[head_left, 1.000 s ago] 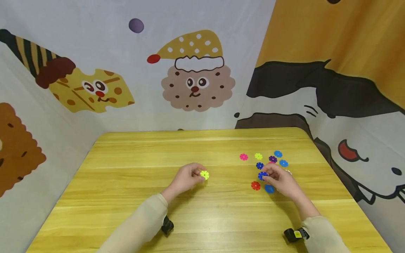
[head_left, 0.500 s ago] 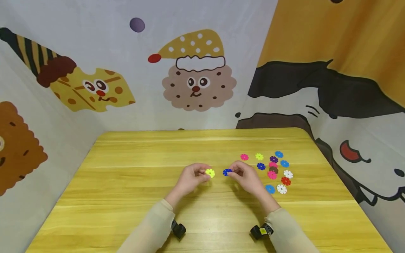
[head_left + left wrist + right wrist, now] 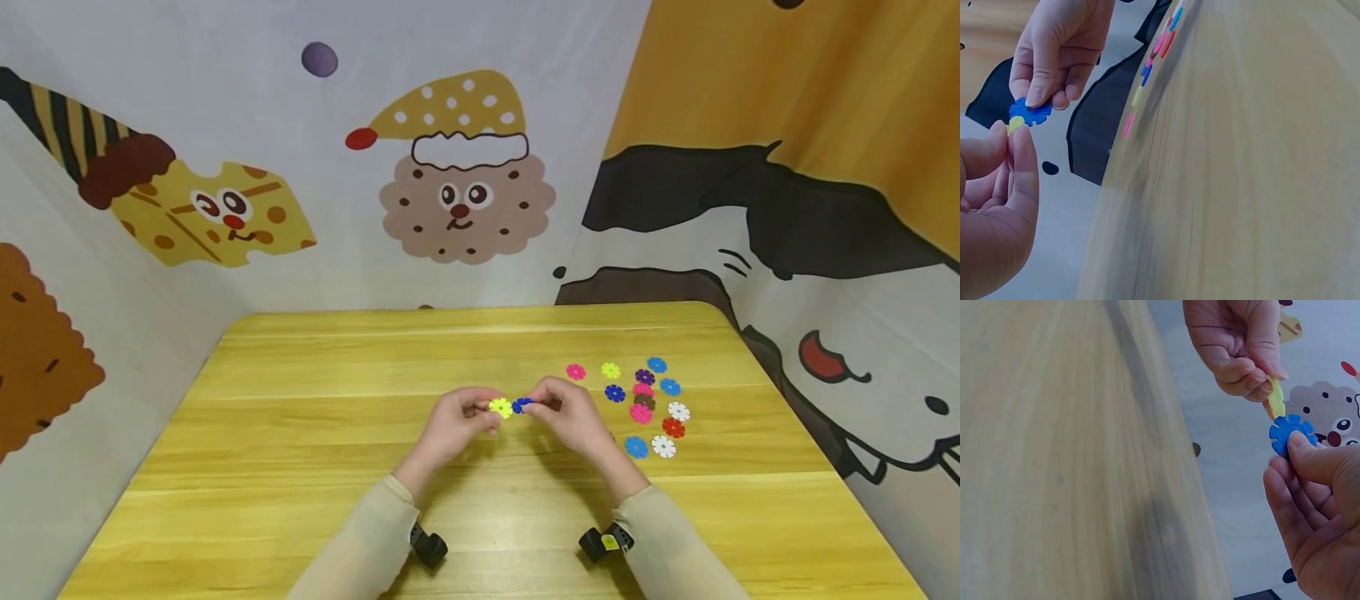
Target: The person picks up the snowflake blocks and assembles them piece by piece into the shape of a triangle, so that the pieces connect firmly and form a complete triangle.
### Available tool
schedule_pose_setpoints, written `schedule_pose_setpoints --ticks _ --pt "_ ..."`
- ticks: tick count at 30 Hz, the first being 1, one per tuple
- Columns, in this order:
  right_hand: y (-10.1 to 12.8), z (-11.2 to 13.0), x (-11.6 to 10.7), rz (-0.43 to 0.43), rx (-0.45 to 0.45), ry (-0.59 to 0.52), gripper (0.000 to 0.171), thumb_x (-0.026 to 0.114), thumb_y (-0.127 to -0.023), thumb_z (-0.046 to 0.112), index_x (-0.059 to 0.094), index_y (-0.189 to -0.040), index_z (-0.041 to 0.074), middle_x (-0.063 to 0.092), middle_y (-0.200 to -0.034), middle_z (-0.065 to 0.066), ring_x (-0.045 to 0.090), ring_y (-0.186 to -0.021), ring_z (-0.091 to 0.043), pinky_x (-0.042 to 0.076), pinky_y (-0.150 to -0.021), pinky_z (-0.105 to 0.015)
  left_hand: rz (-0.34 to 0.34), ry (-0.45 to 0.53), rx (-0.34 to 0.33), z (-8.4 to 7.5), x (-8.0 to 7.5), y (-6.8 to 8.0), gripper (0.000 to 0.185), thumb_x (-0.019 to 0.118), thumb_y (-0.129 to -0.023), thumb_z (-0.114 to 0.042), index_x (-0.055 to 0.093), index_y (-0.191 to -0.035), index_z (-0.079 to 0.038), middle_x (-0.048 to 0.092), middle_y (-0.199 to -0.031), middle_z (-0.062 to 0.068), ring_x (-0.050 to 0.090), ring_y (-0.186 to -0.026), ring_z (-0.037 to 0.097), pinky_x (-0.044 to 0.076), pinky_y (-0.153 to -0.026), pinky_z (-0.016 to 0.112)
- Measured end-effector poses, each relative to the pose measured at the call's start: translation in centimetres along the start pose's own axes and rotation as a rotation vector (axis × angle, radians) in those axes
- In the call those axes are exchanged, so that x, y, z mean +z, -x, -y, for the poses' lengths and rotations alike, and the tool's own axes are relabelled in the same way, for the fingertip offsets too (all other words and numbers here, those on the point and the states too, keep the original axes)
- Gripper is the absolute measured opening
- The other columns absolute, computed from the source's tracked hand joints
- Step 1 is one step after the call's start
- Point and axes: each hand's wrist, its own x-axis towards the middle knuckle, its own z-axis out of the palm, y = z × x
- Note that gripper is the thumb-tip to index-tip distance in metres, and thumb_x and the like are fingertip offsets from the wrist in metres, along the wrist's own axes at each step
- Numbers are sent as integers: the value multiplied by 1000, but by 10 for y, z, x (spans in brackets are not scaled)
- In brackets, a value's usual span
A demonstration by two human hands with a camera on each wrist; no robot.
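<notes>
Between thumb and fingers my left hand (image 3: 453, 425) pinches a yellow notched disc (image 3: 501, 407), a flat snowflake-shaped building piece. My right hand (image 3: 573, 418) pinches a blue notched disc (image 3: 521, 406) of the same kind. Both are held above the table, edge to edge. In the right wrist view the yellow disc (image 3: 1276, 397) stands nearly edge-on, its lower end right at the notched rim of the blue disc (image 3: 1285, 432). From the left wrist, the blue disc (image 3: 1030, 112) shows flat behind the yellow disc (image 3: 1016, 122), which is mostly covered by fingers.
Several more notched discs lie on the wooden table (image 3: 337, 358) to the right, among them a pink disc (image 3: 576, 372), a dark blue disc (image 3: 615, 393), a brown disc (image 3: 644, 402) and a white disc (image 3: 663, 447). A cartoon-printed curtain (image 3: 262, 100) hangs behind the table.
My right hand has lifted the blue disc from the pile and carried it left to the yellow one. My left hand has shifted slightly right, and the two discs now meet.
</notes>
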Motion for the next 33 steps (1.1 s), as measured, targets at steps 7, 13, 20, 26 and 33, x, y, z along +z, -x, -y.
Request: schedule_pose_setpoints --ticks 7,13,20,26,33 --pt "-1 1 0 7 -30 21 17 69 -83 23 64 -83 6 61 -77 5 58 -68 -12 50 -59 -27 -8 32 -20 3 -2 1 28 61 -84 8 57 -111 13 60 -89 25 59 -78 45 50 -73 53" --pt "-2 3 3 6 -86 33 16 69 -82 23 65 -82 7 61 -78 6 57 -68 -11 51 -59 -26 -3 25 -14 3 -3 2 27 62 -83 8 59 -110 12 60 -90 25 60 -78 43 51 -72 50" --pt "-4 6 9 -39 -107 8 13 70 -80 21 66 -79 9 60 -75 6 55 -64 -11 49 -54 -25 -26 42 -2 -1 -2 3 28 62 -82 10 59 -110 13 60 -91 30 61 -74 35 52 -72 47" --pt "-3 6 15 -56 -18 -106 9 72 -78 7 64 -76 11 62 -73 1 57 -64 -16 51 -55 -30 -30 26 4 -3 -4 5 28 62 -82 10 59 -109 13 60 -91 30 62 -73 35 51 -72 51" --pt "-1 1 16 -16 87 -261 11 69 -82 11 63 -83 2 64 -76 -8 62 -69 -22 52 -67 -48 -17 16 1 1 -6 1 28 62 -83 7 59 -111 12 61 -89 25 62 -73 32 51 -73 50"
